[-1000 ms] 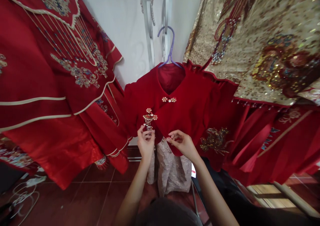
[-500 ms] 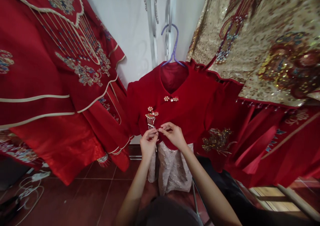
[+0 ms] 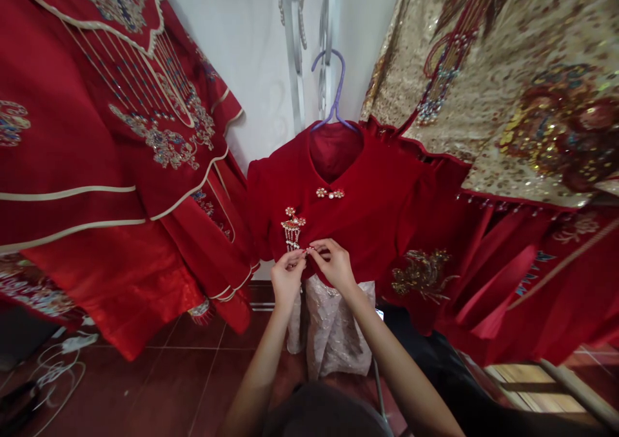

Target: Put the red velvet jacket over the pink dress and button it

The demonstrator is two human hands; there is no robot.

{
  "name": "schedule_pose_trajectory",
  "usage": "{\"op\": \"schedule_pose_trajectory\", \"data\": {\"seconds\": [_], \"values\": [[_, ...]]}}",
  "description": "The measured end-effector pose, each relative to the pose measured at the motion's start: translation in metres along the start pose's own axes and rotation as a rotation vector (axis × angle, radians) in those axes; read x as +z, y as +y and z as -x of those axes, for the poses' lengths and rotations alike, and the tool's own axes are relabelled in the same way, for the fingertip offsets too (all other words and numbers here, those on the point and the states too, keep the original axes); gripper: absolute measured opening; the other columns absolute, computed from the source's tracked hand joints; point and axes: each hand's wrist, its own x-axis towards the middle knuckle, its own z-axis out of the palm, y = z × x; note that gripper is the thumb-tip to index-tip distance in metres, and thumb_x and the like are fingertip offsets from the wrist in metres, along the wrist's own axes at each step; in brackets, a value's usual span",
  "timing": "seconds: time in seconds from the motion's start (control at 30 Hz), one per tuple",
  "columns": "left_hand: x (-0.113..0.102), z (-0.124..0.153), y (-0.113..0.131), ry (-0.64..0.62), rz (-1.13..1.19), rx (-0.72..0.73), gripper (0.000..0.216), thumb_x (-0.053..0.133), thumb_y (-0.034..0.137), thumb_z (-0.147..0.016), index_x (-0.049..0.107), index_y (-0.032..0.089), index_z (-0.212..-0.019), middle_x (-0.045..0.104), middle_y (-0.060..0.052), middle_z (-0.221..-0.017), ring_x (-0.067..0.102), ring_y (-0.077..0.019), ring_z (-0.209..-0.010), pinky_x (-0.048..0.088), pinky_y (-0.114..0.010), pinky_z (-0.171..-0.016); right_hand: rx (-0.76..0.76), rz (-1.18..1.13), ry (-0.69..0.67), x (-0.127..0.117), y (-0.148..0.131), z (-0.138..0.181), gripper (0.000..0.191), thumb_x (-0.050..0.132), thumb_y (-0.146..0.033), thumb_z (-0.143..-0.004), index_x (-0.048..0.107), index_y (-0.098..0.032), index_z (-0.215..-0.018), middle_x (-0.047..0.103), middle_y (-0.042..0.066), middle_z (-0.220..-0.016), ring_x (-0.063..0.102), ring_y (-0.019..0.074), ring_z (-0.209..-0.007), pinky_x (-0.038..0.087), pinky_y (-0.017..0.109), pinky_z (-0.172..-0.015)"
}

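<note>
The red top point(image 3: 362, 211) hangs on a purple hanger point(image 3: 335, 98), right in front of the person, with other fancy clothes on both sides. A second ago, the two hands are apart: the right hand point(image 3: 333, 266) holds the loose front edge out to one side, and the left hand point(image 3: 287, 282) is up by the beads. Now the hands are close together, with their fingertips almost touching, low on the front of the top. The loose edge has come across with them. In the last half second, the hands hardly move at all.

The fingers of both hands seem to be pinching the little clasp point(image 3: 307, 251) at the meeting of the edges, one hand on each side. It is too tiny to tell if its two bits are hooked together. I think the big pull across is over and the small, fiddly part is going on. A slip here could let the edge swing open again.

The top clasp point(image 3: 330, 193), near the neck, looks done up. The dangly pin point(image 3: 293, 227) hangs just above the left hand. Pale shiny cloth point(image 3: 338, 327) shows below the red top.
</note>
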Motion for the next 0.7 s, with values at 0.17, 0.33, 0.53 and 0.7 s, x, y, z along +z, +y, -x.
{"op": "schedule_pose_trajectory", "data": {"seconds": [0.17, 0.33, 0.53, 0.7], "values": [[-0.006, -0.009, 0.006, -0.083, -0.106, 0.088, 0.015, 0.064, 0.02, -0.071, 0.07, 0.016, -0.084, 0.073, -0.005, -0.08, 0.068, -0.015, -0.074, 0.054, -0.026, -0.071, -0.009, 0.01, 0.058, 0.006, 0.004, 0.0, 0.02, 0.06, -0.034, -0.086, 0.068, -0.017, -0.093, 0.064, 0.005, -0.088, 0.064, 0.0135, -0.078, 0.058, 0.025, -0.068], [-0.012, -0.011, 0.005, -0.129, -0.231, 0.142, 0.017, 0.065, 0.019, -0.072, 0.067, 0.017, -0.088, 0.069, -0.005, -0.09, 0.064, -0.0126, -0.072, 0.051, -0.022, -0.062, 0.057, 0.006, 0.042, 0.006, 0.005, 0.0, 0.021, 0.06, -0.033, -0.085, 0.066, -0.017, -0.097, 0.064, 0.006, -0.091, 0.065, 0.0144, -0.078, 0.059, 0.026, -0.065], [-0.025, -0.002, -0.004, 0.029, -0.241, 0.146, 0.022, 0.063, 0.024, -0.079, 0.064, 0.018, -0.1, 0.067, -0.006, -0.099, 0.059, -0.0099, -0.066, 0.051, -0.023, -0.062, 0.185, -0.053, 0.172, -0.021, -0.002, 0.017, 0.023, 0.059, -0.037, -0.086, 0.064, -0.019, -0.099, 0.068, 0.007, -0.095, 0.067, 0.0164, -0.079, 0.059, 0.029, -0.068], [-0.024, 0.001, 0.0, 0.02, -0.272, 0.219, 0.013, 0.063, 0.025, -0.081, 0.065, 0.019, -0.093, 0.061, -0.004, -0.095, 0.058, -0.009, -0.065, 0.05, -0.022, -0.061, 0.202, -0.097, 0.154, -0.025, -0.004, 0.022, 0.023, 0.058, -0.038, -0.086, 0.063, -0.019, -0.097, 0.067, 0.006, -0.089, 0.067, 0.0162, -0.076, 0.058, 0.028, -0.065]]}}
